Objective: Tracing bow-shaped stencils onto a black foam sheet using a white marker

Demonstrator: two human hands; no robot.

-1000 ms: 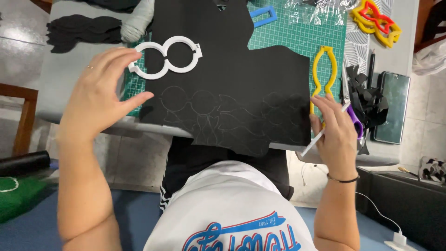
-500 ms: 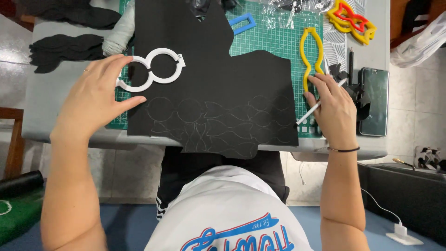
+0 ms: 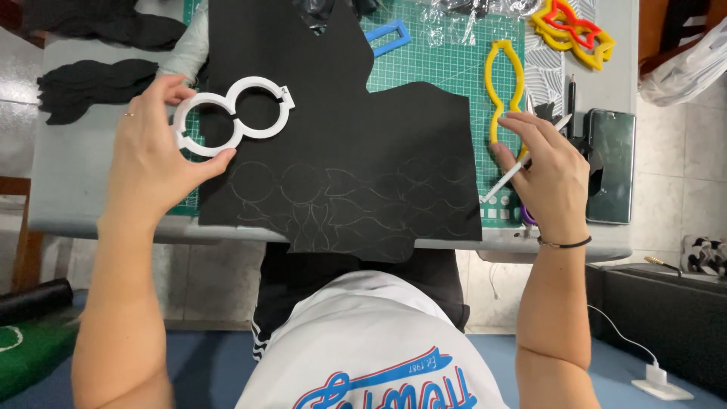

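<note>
Left hand [image 3: 151, 151] fingers pinching white double-ring template [image 3: 231, 115], laid flat on black sheet [image 3: 341, 151] above traced outlines for next tracing. Right hand [image 3: 549, 178] fingers gripping white marking pencil [image 3: 503, 180] at sheet's right edge, over green cutting mat [image 3: 447, 60]; yellow template [image 3: 506, 83] beyond.

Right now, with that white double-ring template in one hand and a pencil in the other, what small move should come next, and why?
Probably lay the white double-ring template flat on an untraced part of the black sheet. The left hand holds it half off the sheet's edge; the right hand has a white pencil ready.
</note>
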